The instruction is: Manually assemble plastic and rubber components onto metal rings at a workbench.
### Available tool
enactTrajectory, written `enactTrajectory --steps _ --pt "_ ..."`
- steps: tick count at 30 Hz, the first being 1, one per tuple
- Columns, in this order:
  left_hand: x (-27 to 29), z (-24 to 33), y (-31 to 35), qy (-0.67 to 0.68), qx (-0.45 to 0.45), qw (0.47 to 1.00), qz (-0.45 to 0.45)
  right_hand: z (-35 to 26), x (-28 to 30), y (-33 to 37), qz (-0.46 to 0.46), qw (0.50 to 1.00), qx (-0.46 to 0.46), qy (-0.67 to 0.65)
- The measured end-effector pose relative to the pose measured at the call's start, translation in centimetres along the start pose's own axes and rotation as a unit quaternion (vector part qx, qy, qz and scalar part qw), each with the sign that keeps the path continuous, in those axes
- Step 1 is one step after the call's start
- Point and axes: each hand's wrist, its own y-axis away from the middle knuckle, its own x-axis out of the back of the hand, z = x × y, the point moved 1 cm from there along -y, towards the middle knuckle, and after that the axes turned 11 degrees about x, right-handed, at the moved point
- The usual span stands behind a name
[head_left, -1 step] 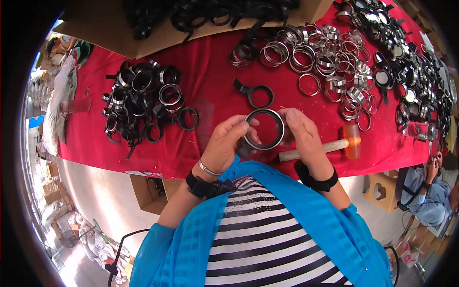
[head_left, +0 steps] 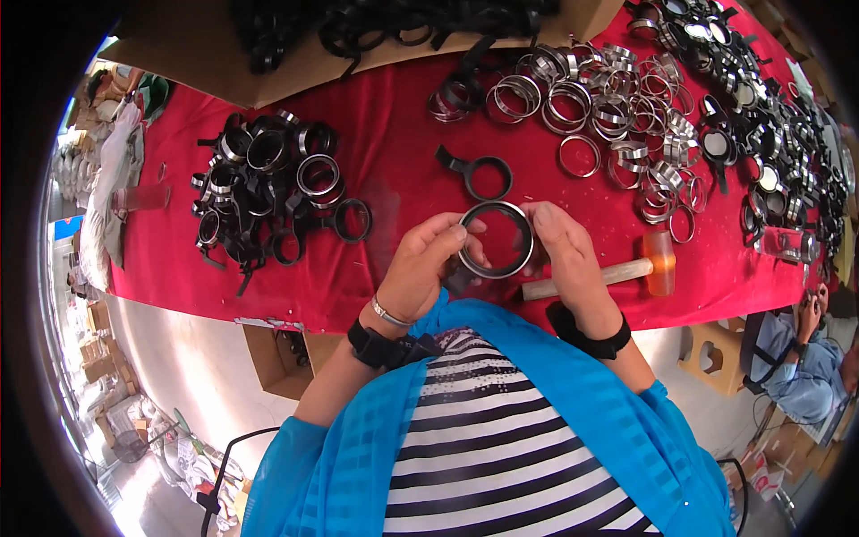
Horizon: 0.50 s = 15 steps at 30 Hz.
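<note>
A black ring with a shiny silver rim [head_left: 497,272] is held up in front of my chest. My left hand [head_left: 417,270] pinches its left side, thumb on the rim and fingertips behind. My right hand [head_left: 571,258] curls around the right side, its fingers partly hidden behind the ring and palm. Just beyond lies a single black ring with a strap-like tab [head_left: 469,172], flat on the red cloth [head_left: 385,161]. Close by my right wrist rests a mallet [head_left: 659,265] with an orange head and wooden handle, partly covered by that hand.
Black rings [head_left: 267,152] are heaped at the left, loose silver rings [head_left: 580,157] at the back right. More black-and-silver parts [head_left: 768,179] spread along the right. A cardboard box [head_left: 295,86] of black parts stands at the back. Another person's hand [head_left: 810,318] shows far right.
The held ring has shifted very slightly up and to the right. Both hands keep nearly the same place.
</note>
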Motion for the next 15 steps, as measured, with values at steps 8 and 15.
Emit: enactTrajectory --steps 8,15 --pt "0.1 0.7 0.2 -0.021 -0.041 0.999 0.002 -2.6 -1.6 0.1 0.017 0.993 0.008 0.113" --pt "0.4 1.1 0.7 -0.084 -0.048 0.995 0.028 -2.1 -2.6 -0.1 0.023 0.996 0.008 0.09"
